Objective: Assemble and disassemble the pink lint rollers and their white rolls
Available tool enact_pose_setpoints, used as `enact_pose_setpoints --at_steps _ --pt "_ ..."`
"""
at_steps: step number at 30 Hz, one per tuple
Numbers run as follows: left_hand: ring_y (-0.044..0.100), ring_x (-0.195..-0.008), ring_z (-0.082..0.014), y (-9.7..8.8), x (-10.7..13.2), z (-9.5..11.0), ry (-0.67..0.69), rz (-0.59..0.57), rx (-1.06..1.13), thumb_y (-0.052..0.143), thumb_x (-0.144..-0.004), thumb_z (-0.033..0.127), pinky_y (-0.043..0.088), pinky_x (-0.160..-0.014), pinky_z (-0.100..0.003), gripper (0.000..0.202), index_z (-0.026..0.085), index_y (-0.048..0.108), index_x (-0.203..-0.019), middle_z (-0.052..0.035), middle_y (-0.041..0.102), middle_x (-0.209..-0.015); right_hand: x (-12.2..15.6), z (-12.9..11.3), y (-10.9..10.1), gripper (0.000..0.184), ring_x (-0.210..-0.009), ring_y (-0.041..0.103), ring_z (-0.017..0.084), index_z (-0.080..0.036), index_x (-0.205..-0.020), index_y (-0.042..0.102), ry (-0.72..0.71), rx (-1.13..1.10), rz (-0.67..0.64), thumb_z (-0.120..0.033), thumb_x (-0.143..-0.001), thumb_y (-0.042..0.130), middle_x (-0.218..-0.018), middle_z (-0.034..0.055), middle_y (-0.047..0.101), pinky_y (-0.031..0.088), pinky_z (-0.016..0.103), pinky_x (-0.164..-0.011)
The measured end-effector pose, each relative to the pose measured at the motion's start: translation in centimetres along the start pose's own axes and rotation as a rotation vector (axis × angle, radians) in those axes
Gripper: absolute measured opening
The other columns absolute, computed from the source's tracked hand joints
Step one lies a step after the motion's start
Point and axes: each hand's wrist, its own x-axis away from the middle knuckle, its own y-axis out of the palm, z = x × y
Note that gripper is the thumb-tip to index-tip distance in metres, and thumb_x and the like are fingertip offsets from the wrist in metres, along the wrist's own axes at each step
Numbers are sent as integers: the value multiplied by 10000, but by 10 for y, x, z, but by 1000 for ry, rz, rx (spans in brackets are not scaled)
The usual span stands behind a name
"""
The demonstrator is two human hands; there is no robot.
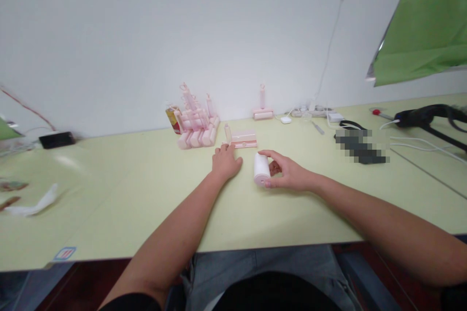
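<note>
My right hand (288,172) grips a white sticky-paper roll (261,165) with a pale pink end, fingers along its top and thumb at the near end. The roll lies tilted on or just above the table; I cannot tell which. My left hand (225,161) rests palm down with its fingers spread and thumb out to the side. Its fingertips reach the near edge of a pink lint roller part (243,139) with a short upright handle (228,132). Whether they touch it is unclear.
Several pink lint rollers (199,124) stand bunched against the wall beside a yellow-red packet (173,119). Another lint roller (263,107) stands alone at the back. A phone (56,140) and white scraps (36,202) lie left. Cables, a knife (317,128) and a black strap device (430,119) lie right.
</note>
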Motion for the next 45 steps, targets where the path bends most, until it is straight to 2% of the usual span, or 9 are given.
enact_pose_setpoints --at_steps 7,12,17,21,25,32,35,39,45 --pt "447 -1139 -332 -5 3 7 8 18 15 503 -828 451 368 -928 -457 579 225 438 -1358 -135 487 -1338 0 3 1 911 -876 593 183 -211 -1448 322 -8 14 7 -445 -691 772 -1127 92 578 503 338 -800" --pt "466 -1086 -341 -15 14 17 39 82 -47 462 -854 422 337 -916 -488 397 165 635 -1103 -165 581 -1125 0 1 1 884 -854 597 176 -217 -1435 340 -29 -8 5 -436 -694 770 -1131 89 581 507 334 -785" --pt "500 -1027 -328 -21 20 28 87 91 -30 410 -889 458 347 -896 -485 411 152 683 -924 -167 586 -998 -1 0 2 866 -898 599 183 -215 -1415 348 -55 -32 0 -428 -692 775 -1195 105 557 513 336 -798" --pt "510 -1029 -288 -17 15 24 140 124 38 490 -856 395 399 -876 -412 331 162 647 -1031 -145 565 -1066 -1 0 2 867 -920 597 188 -211 -1410 348 -49 -36 2 -426 -689 779 -1219 112 544 514 344 -815" --pt "522 -1065 -251 -7 8 15 204 123 99 513 -817 264 408 -923 -364 473 163 522 -1279 -128 561 -1163 -1 0 2 859 -911 596 178 -209 -1413 342 -51 -30 -13 -421 -701 773 -1229 112 535 511 337 -819" --pt "602 -919 -224 -5 9 15 183 -113 99 427 -868 323 451 -800 -324 318 174 644 -1047 -111 635 -1004 -1 3 2 854 -952 592 191 -220 -1411 352 -40 -23 -16 -420 -697 776 -1263 112 522 511 352 -836" --pt "611 -898 -239 -9 12 18 141 -129 109 435 -864 366 453 -752 -330 310 182 642 -1003 -116 652 -1001 -1 2 2 850 -986 591 204 -223 -1412 353 -41 -18 -21 -422 -700 773 -1283 117 518 506 368 -861" --pt "622 -868 -251 -10 13 19 40 -119 171 444 -848 290 449 -735 -343 255 186 616 -1004 -116 674 -982 -1 1 2 844 -1060 578 229 -230 -1407 371 -65 -8 -2 -421 -692 777 -1358 129 468 485 400 -923" --pt "615 -915 -208 -9 13 17 14 -103 508 462 -841 250 446 -794 -311 259 186 606 -1046 -85 687 -1016 -1 4 1 830 -1235 494 265 -231 -1414 363 -108 -12 39 -410 -712 767 -1409 126 438 381 438 -1063"
